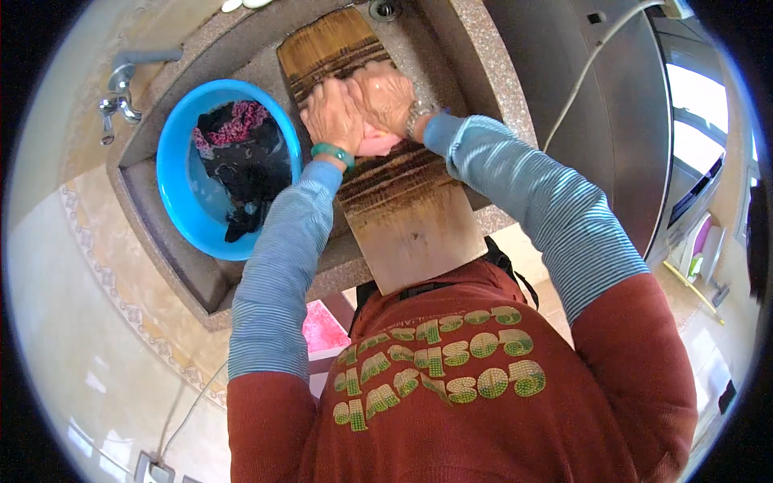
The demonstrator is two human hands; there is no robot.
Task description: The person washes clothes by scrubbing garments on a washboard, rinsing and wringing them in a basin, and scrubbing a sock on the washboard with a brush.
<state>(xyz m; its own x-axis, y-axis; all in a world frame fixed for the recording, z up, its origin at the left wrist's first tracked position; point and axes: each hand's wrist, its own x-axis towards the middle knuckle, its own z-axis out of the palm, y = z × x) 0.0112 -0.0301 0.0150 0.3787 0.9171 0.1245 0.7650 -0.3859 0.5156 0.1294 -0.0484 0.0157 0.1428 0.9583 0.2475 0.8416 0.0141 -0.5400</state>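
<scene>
A wooden washboard (416,232) with dark ridges leans in a speckled stone sink, its lower end against my front. A pink cloth (379,143) lies bunched on the ridges under both hands. My left hand (333,115), with a green bangle at the wrist, presses on the cloth. Close beside it, my right hand (383,93), wearing a metal band at the wrist, also bears down on the cloth; its fingertips are partly hidden. Left of the board, a blue plastic basin (171,199) holds dark and pink patterned wet clothes (247,163) in water.
The stone sink's rim (507,90) surrounds the board and basin. A metal tap (124,105) juts from the tiled wall at the left. A drain (384,9) shows at the sink's far end. A pale hose (589,66) hangs at the right.
</scene>
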